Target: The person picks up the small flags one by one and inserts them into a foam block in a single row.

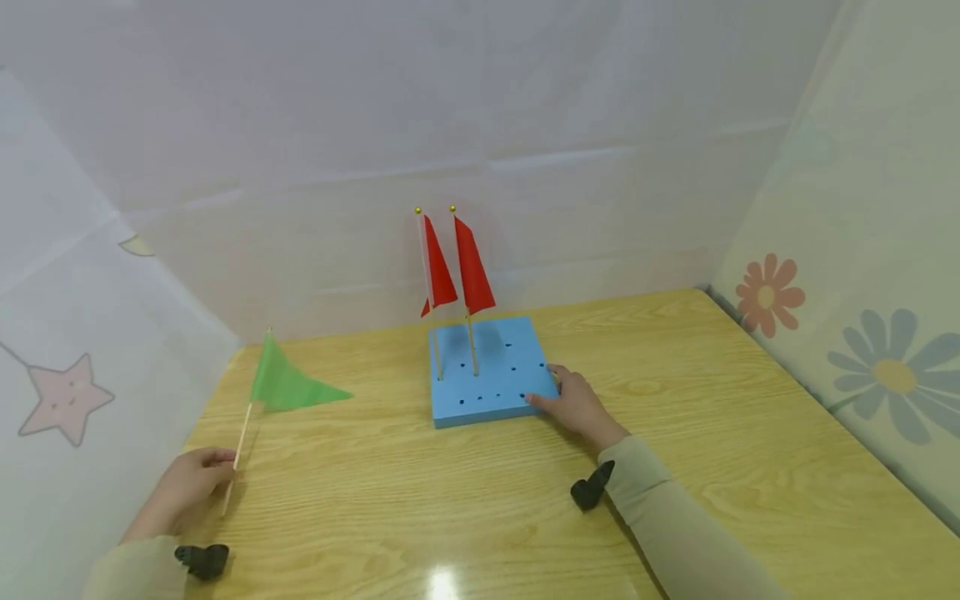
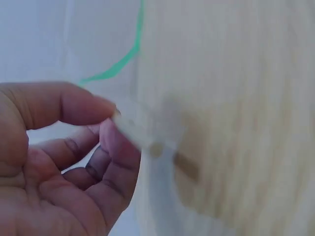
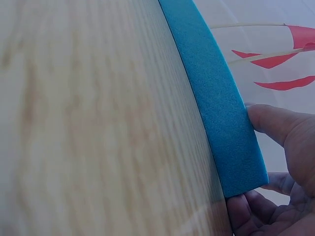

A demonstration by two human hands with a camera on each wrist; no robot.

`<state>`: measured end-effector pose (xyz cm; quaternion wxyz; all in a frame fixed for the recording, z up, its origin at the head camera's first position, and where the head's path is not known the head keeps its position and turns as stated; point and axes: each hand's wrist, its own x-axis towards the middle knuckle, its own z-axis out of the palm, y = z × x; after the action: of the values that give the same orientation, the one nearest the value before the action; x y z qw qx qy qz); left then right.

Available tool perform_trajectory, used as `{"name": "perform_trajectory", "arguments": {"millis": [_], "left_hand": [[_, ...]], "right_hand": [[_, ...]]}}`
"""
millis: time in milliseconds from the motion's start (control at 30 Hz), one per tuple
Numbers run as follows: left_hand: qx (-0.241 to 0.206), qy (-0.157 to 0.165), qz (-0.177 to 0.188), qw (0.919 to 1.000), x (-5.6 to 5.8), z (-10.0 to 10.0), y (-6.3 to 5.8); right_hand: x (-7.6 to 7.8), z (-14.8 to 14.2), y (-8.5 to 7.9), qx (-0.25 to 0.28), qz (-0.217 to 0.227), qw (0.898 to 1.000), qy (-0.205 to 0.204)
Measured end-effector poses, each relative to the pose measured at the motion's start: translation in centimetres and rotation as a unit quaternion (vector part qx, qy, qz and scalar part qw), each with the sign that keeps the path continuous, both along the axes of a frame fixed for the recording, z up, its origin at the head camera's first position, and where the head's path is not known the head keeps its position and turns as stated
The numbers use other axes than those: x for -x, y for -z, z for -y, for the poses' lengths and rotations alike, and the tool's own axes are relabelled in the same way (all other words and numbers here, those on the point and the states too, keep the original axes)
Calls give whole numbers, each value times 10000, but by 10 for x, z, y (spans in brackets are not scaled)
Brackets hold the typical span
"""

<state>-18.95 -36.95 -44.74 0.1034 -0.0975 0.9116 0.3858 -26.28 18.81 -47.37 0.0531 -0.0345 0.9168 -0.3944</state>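
My left hand (image 1: pixel 189 483) pinches the wooden stick of a green flag (image 1: pixel 287 382) between thumb and fingers, low on the stick, at the table's left. The flag tilts, its cloth spreading to the right. In the left wrist view, the stick's end (image 2: pixel 156 149) points toward the camera. At the corner of a blue foam board (image 1: pixel 491 385), my right hand (image 1: pixel 576 405) grips the right edge, thumb on top and fingers along the side. Two flags, a left red flag (image 1: pixel 441 271) and a right red flag (image 1: pixel 472 265), stand in holes in the board's left half.
The wood-grain table (image 1: pixel 360 500) runs back to a pale cloth backdrop (image 1: pixel 375 167). Patterned cloth walls stand at the left and right. Several small holes dot the board. A black wrist mount (image 1: pixel 204 562) sits at the left sleeve and another wrist mount (image 1: pixel 592 485) at the right.
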Motion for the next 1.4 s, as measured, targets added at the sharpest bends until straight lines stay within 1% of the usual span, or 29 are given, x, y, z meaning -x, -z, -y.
{"name": "perform_trajectory", "arguments": {"millis": [33, 100, 167, 233, 367, 533, 633, 767, 867, 967, 1067, 1167, 1267, 1400], "left_hand": [[-293, -15, 9, 9996, 0, -4, -1], [-724, 35, -3, 9974, 0, -11, -2], [-1079, 109, -23, 9941, 1, -19, -5], [-1276, 168, -96, 9916, 2, -28, -8], [-1405, 230, -328, 9893, 6, -46, -12], [-1498, 42, -545, 9872, 14, -71, -14], [-1689, 37, -600, 9838, 20, -84, -12], [-2001, 126, -593, 9779, 26, -98, -3], [-2161, 105, -646, 9742, 31, -110, 1], [-2293, 47, -804, 9700, 37, -125, -1], [-2440, 2, -994, 9647, 45, -140, -6], [-2562, 63, -1158, 9596, 50, -153, -11], [-2545, 182, -1316, 9579, 53, -165, -14], [-2331, 255, -1544, 9598, 58, -180, -16]], "right_hand": [[0, 0, 0, -9, -7, 10000, -10], [0, 0, 1, -8, 3, 10000, -18], [1, 0, 2, -5, 0, 10000, -34], [1, 0, 2, 9, -18, 10000, -47], [3, -1, 2, 2, -37, 10000, -25], [6, -3, 5, -44, 10, 10000, 4], [8, -4, 6, -44, 3, 10000, -5], [9, -5, 7, -39, 58, 10000, 5], [9, -7, 8, -32, 108, 9999, 41], [11, -8, 7, -60, 10, 10000, 34], [12, -10, 5, -94, -88, 9999, 17], [11, -11, 4, -88, -82, 9999, -2], [11, -10, 4, -71, -51, 10000, -13], [10, -9, 4, -21, -22, 10000, -1]]}}
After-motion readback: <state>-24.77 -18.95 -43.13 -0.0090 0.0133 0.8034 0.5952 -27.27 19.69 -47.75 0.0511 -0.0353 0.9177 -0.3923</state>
